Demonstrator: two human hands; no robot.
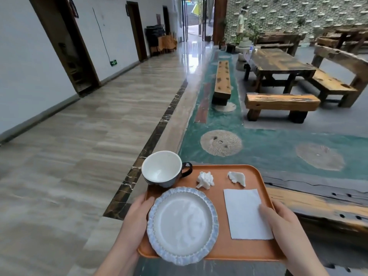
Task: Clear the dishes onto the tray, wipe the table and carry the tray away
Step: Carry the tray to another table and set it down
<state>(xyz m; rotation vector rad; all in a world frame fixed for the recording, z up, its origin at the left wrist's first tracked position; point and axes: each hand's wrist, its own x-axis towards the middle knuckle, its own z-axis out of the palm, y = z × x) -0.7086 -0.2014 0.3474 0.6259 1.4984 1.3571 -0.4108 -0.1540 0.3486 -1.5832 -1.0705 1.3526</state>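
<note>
Head: tray btwn both hands

Two hands hold an orange tray of dishes above the floor.

The left hand grips the tray on one side, the right hand on the other. On it sit a cup, a plate, a flat napkin and two crumpled white bits, maybe tissue. A wooden table stands far ahead.
</note>
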